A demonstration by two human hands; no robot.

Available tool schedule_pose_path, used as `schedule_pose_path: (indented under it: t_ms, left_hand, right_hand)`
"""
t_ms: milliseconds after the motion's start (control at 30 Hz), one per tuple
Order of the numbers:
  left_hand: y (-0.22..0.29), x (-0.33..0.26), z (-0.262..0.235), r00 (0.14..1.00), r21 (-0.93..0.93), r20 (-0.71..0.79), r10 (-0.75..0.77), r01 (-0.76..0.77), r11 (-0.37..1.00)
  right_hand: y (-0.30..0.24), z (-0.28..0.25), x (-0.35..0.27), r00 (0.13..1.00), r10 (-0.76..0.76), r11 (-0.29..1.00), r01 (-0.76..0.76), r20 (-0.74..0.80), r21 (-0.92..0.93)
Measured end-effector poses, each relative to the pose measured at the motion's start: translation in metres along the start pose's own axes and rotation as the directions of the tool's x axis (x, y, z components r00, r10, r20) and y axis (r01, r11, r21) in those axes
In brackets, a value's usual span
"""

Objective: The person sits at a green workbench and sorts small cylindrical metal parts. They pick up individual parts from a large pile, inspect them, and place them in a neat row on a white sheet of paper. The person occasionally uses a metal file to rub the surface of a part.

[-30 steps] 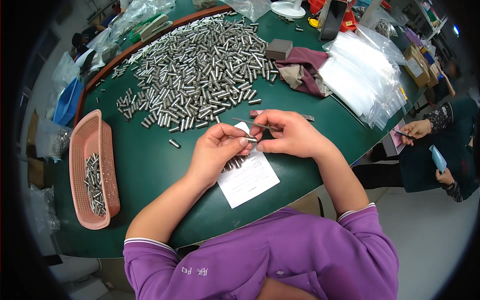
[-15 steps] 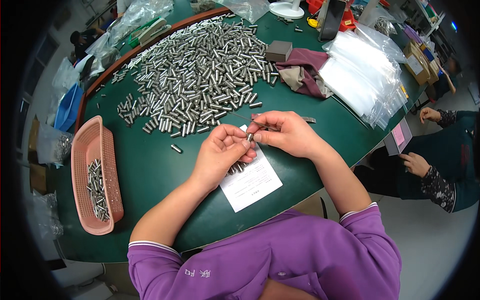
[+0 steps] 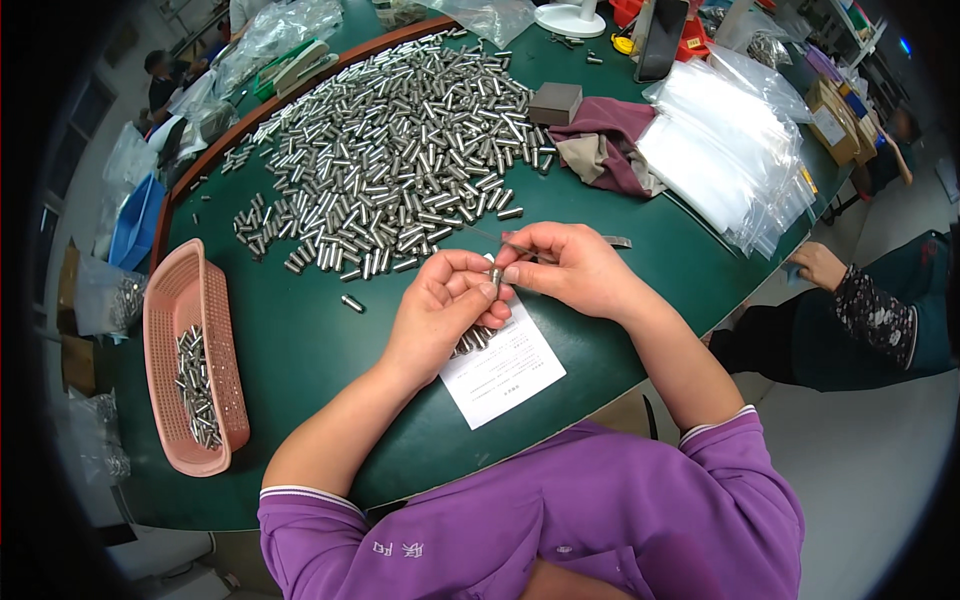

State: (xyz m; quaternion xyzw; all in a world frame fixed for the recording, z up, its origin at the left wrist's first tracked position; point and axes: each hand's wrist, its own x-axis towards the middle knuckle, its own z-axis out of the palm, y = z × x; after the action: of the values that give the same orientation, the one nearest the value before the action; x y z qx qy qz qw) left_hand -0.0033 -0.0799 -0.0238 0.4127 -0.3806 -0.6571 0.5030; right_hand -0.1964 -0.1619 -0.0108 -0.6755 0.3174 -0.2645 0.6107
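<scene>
My left hand point(image 3: 447, 310) pinches a small metal cylinder point(image 3: 496, 276) between thumb and fingers above a white paper slip point(image 3: 510, 375). My right hand point(image 3: 565, 268) meets it fingertip to fingertip and holds thin metal tweezers point(image 3: 500, 241) whose tip points left. A few more cylinders point(image 3: 472, 340) lie on the paper under my left palm. A large heap of the same metal cylinders point(image 3: 400, 170) covers the green table point(image 3: 310, 350) beyond my hands.
A pink basket point(image 3: 170, 300) holding several cylinders sits at the left edge. Clear plastic bags point(image 3: 725, 150), a maroon cloth point(image 3: 605, 140) and a dark block point(image 3: 555, 100) lie far right. Another person's hand point(image 3: 820, 265) is at the table's right edge.
My hands stay together over the paper with only small finger shifts. The other person's hand at the right edge has moved and no longer holds the pink card.
</scene>
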Motion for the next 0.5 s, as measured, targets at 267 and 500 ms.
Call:
schedule_pose_path:
  t_ms: [267,500]
  left_hand:
    - [0.003,0.001,0.001,0.998,-0.049,-0.032,-0.051,0.049,0.998]
    - [0.006,0.036,0.002,0.997,-0.073,0.047,-0.065,0.068,0.995]
  right_hand:
    - [0.004,-0.001,0.001,0.998,-0.028,0.998,0.025,-0.052,-0.061]
    - [0.007,-0.011,0.004,0.989,-0.007,0.999,0.012,-0.146,0.034]
